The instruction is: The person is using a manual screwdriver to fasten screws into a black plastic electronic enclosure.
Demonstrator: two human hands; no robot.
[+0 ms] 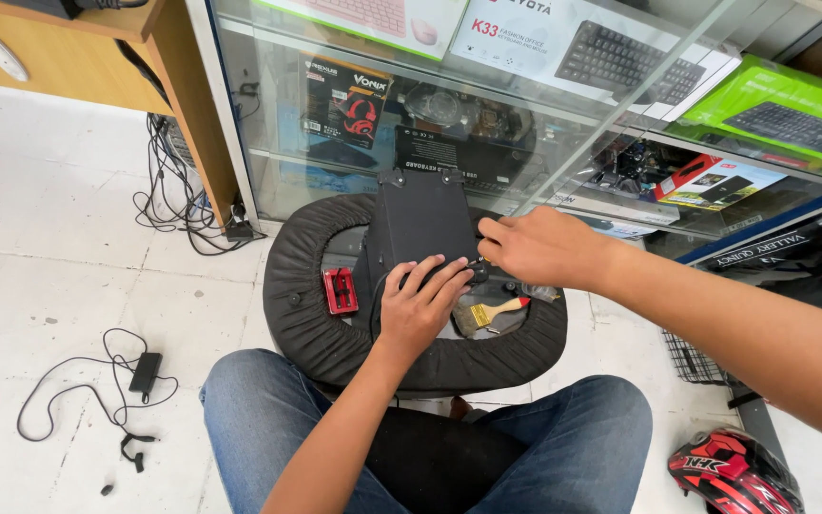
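White floor tiles (pixel 40 286) surround my round black stool (pixel 316 333). My left hand (pixel 420 305) presses flat, fingers spread, on the black box (pixel 416 224); my right hand (pixel 539 249) pinches something small at its edge, perhaps a screwdriver.

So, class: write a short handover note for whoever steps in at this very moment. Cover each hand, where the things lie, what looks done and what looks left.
Left hand: flat on the near end of the black box, steadying it.
Right hand: pinched at the box's right edge on a small tool, too hidden to identify.
The box lies on a round black padded stool. On the stool: a red bit case left of the box, a paintbrush to its right.
Done: cannot tell.
Left: box looks closed.
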